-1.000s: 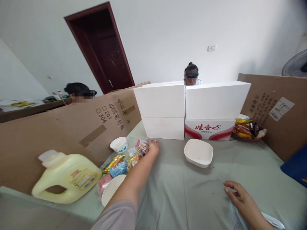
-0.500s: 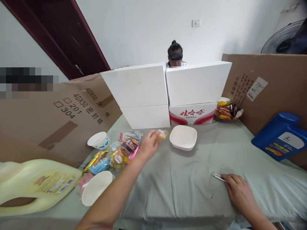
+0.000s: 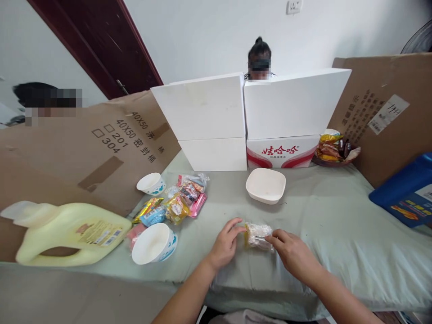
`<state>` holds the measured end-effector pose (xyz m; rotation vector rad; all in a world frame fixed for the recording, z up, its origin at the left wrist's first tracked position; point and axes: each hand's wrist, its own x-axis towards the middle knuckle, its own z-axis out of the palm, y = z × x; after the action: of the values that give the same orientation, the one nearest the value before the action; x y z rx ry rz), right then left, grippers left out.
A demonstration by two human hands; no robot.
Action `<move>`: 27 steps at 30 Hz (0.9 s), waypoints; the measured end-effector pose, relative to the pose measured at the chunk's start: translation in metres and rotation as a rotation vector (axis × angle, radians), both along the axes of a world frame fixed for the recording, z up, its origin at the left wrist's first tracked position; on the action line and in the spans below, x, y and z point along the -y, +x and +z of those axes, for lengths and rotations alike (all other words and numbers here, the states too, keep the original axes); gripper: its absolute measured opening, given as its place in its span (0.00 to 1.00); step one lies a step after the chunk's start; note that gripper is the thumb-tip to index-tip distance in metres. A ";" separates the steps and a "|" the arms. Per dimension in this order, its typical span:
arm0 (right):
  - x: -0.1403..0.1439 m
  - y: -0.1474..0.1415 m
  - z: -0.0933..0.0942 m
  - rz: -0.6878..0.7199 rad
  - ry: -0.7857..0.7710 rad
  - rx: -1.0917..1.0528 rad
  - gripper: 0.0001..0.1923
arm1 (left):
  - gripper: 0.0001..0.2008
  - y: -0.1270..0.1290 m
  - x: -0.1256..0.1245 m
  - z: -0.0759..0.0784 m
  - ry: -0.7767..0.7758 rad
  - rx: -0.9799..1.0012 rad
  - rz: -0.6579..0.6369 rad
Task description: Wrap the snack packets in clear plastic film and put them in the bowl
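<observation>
A clear plastic snack packet point(image 3: 259, 230) with a yellow left end lies on the green cloth near the front of the table. My left hand point(image 3: 227, 243) pinches that yellow end between thumb and finger. In my right hand point(image 3: 293, 252) is a slim silver metal tool point(image 3: 260, 237), its tip resting over the middle of the packet. The tool's exact kind is too small to make out. Just beyond both hands stands a white square bowl point(image 3: 266, 185), with nothing visible inside.
Left of my hands lie several wrapped snacks point(image 3: 177, 208) between two patterned bowls point(image 3: 154, 245). A yellow jug point(image 3: 72, 234) lies at far left, a blue bottle point(image 3: 405, 198) at right. White boxes point(image 3: 212, 112) wall the back, with a person point(image 3: 259, 56) behind. A snack basket point(image 3: 334, 150) sits back right.
My left hand has brought the packet from beside the snack pile to the front. My right hand has moved left with the silver tool, onto the packet. The view has shifted.
</observation>
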<state>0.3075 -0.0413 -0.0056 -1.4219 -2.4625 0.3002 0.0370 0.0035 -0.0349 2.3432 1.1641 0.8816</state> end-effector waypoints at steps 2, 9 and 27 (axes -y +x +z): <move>0.001 0.011 -0.001 -0.042 0.003 0.064 0.27 | 0.18 -0.028 0.007 0.017 0.164 -0.102 0.157; 0.025 0.092 -0.033 -0.230 0.041 0.008 0.18 | 0.26 -0.140 0.035 0.052 -0.105 -0.684 1.115; 0.023 0.047 -0.072 -0.386 0.389 -0.107 0.10 | 0.13 0.209 -0.078 0.079 0.370 -0.480 -0.372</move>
<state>0.3540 -0.0646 -0.0779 -1.6054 -1.9656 -0.1715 0.2459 0.0820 0.0442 3.0576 0.7095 0.4389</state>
